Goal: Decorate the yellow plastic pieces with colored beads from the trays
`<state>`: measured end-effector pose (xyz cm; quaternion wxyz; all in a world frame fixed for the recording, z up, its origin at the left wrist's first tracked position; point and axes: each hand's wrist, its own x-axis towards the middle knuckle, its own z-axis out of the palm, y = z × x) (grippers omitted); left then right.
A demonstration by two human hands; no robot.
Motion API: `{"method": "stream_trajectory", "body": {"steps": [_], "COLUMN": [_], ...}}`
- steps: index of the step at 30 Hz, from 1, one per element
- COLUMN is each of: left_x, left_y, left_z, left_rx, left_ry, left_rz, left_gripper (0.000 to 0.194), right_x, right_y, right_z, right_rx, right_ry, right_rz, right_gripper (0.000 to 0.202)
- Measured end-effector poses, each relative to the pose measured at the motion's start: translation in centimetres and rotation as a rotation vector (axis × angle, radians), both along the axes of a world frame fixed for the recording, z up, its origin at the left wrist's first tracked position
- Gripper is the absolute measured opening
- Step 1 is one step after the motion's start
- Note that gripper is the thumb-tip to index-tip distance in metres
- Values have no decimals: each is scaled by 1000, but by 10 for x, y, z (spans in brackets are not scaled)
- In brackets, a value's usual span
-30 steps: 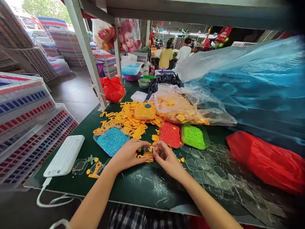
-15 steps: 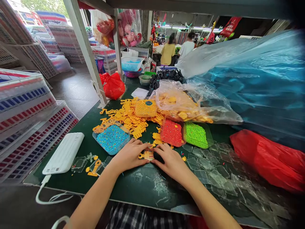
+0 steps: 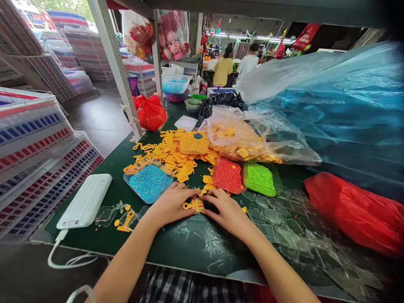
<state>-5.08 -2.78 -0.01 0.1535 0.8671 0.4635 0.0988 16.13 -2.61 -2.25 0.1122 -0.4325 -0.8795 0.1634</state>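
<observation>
Between my two hands, low on the green table [image 3: 189, 248], lies a small yellow plastic piece [image 3: 198, 205] with coloured bits on it. My left hand [image 3: 173, 204] grips its left side between thumb and fingers. From the right, my right hand [image 3: 224, 210] pinches the same piece. Behind my left hand sits a clear tray of blue beads [image 3: 150, 183]. Trays of red beads [image 3: 227, 174] and green beads [image 3: 260, 179] stand behind my right hand. A tray of yellow beads [image 3: 193, 143] rests among piled yellow pieces [image 3: 172, 153].
A white power bank [image 3: 85, 202] with a cable lies at the left. Clear plastic squares [image 3: 284, 223] cover the right side, beside a red bag [image 3: 353, 210]. A bag of yellow parts [image 3: 240, 139] and a large blue plastic bag [image 3: 341, 109] lie behind. Two people stand far back.
The view has shifted very slightly. Both hands stay on the yellow piece, with small finger movements; the piece now looks more yellow and less pale on top.
</observation>
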Motion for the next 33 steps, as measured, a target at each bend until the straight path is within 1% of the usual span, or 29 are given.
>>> {"method": "stream_trajectory", "body": {"steps": [7,12,15,20,24,27,30,32,33], "left_x": [5,6,5,2,3,6,7,7,6], "left_y": [1,5,6,6,5,2,-1,-2,-2], "left_z": [-5,-5,-7,-15,-20,-22,-22,-21,-21], "left_rx": [-78,-129,-121,-47,65,187,275,319,343], "left_ry": [-15,-22,-21,-101,-124,-182,-312,-373,-389], "left_rz": [29,55,49,25,16,-49,-130,-169,-180], "left_gripper": [47,48,46,48,48,52,53,52,52], "right_x": [-1,-6,-10,-11,-11,-15,-16,-12,-7], "right_y": [4,7,11,11,1,-6,-12,-15,-14], "right_z": [2,12,18,19,12,2,-6,-7,-4], "right_rx": [-103,-248,-296,-255,-175,-124,-85,-34,8], "right_ry": [-9,-86,-100,1,128,261,404,487,522], "right_rz": [-64,-152,-158,-139,-227,-290,-305,-328,-352], "right_gripper": [31,30,30,25,15,30,46,52,53]}}
